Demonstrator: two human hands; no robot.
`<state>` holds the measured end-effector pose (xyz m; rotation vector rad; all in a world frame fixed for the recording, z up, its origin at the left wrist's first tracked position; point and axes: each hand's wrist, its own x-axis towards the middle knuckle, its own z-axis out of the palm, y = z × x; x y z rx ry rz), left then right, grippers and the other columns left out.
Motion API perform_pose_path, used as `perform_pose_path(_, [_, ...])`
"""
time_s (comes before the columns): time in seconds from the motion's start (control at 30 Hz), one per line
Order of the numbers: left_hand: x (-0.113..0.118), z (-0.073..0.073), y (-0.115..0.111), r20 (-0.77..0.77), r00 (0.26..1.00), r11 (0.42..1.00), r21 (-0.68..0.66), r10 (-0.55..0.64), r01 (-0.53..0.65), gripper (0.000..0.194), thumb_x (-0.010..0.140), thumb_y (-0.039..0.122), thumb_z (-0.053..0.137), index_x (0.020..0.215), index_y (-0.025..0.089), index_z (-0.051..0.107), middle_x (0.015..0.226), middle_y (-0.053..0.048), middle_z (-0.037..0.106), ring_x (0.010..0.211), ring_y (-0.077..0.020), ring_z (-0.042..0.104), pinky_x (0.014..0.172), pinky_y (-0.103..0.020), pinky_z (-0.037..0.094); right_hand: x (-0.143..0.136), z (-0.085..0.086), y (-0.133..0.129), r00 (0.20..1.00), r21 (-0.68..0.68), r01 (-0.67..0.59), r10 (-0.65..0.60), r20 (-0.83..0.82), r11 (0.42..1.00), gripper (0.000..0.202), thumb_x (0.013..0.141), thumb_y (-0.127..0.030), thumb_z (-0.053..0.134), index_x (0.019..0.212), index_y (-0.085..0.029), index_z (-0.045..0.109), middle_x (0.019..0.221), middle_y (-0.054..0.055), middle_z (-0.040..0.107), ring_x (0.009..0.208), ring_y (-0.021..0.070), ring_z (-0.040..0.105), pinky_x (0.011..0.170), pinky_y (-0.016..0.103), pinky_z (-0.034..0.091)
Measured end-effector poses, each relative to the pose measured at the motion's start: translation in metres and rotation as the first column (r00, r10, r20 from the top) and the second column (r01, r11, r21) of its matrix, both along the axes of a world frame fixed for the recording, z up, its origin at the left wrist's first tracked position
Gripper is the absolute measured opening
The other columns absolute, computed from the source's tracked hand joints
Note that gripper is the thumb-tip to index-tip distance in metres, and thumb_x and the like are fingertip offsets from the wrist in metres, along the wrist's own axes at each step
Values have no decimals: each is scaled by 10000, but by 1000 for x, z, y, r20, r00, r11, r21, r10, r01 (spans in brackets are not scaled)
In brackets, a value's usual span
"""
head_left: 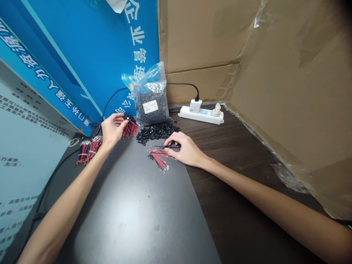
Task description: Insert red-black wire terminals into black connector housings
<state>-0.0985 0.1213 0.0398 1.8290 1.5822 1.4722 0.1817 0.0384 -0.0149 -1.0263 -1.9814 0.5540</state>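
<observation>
My left hand [111,129] is at the back left, with its curled fingers and thumb around the near edge of a bunch of red and black wires [131,128]. My right hand [184,149] rests low over the mat, its thumb and index finger closed about thin black wires [159,146]. Just below those fingers lie loose red wires [160,152]. A fanned group of red and black wires [160,163], with black connector housings at one end, is nearest to me. Behind the right hand spreads a pile of small black connector housings [156,132].
A clear plastic bag [152,106] full of black parts stands behind the pile. Tied wire bundles [89,149] lie left of my left forearm. A white power strip [202,115] with a plugged-in adapter [195,106] sits at the back. Cardboard walls [203,36] and a blue panel [90,47] enclose the table.
</observation>
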Motion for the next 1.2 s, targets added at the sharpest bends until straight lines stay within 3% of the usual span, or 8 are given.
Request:
perform_pose_path(0.2, [0,1,0,-216,976,998,61,-7,20,172,734,235,782,885,161,747,793,-61,702,673,-183,616,720,-337,523,0,-2,-1,996,30,17,-20,87,999,125,808,-124,609,879,-212,661,920,56,675,916,231,601,848,392,478])
perform_pose_path(0.33, [-3,-1,-2,-402,915,989,145,39,21,244,758,211,766,999,177,750,932,-71,659,696,-184,566,782,-360,492,0,-1,-2,995,25,12,-14,98,1000,135,803,-112,597,878,-205,661,900,52,669,896,226,599,827,383,481])
perform_pose_path(0.5, [8,8,-13,-429,902,986,166,44,31,157,852,209,653,986,180,729,993,-95,656,778,-213,588,799,-363,464,-1,0,-3,995,18,-4,2,100,1000,144,800,-102,601,877,-211,655,879,43,659,879,217,602,809,367,481])
perform_pose_path(0.6, [23,23,-27,-494,838,972,-81,-231,220,67,817,227,676,785,196,727,748,-49,662,661,-195,575,698,-321,439,-1,1,-4,994,27,-23,20,104,999,101,814,-141,637,888,-209,651,882,44,660,890,221,606,827,373,480])
perform_pose_path(0.7, [34,35,-41,-423,657,763,-510,-625,398,92,725,293,766,696,212,733,595,-14,647,520,-162,556,548,-275,384,-1,3,-6,994,43,-39,34,103,998,84,828,-187,671,908,-209,655,911,51,658,901,224,606,832,374,481])
perform_pose_path(0.77, [39,37,-50,-367,561,642,-631,-742,436,109,694,324,787,696,227,736,571,0,648,491,-157,563,498,-262,368,-1,6,-7,994,55,-59,53,100,997,89,836,-214,688,921,-211,661,942,57,653,913,224,603,840,376,481])
perform_pose_path(0.9, [42,33,-57,-350,566,639,-617,-746,460,164,640,343,835,684,235,720,569,7,654,475,-153,572,471,-258,364,-1,11,-12,982,83,-156,146,119,984,54,871,-260,681,864,-208,666,912,58,635,890,219,584,800,359,470])
perform_pose_path(1.2, [54,19,-61,-297,614,641,-609,-731,468,164,640,306,834,616,228,692,526,0,657,449,-165,590,455,-260,374,-1,15,-15,937,105,-290,260,233,951,289,778,-414,804,759,-214,596,811,31,614,768,197,521,701,332,416])
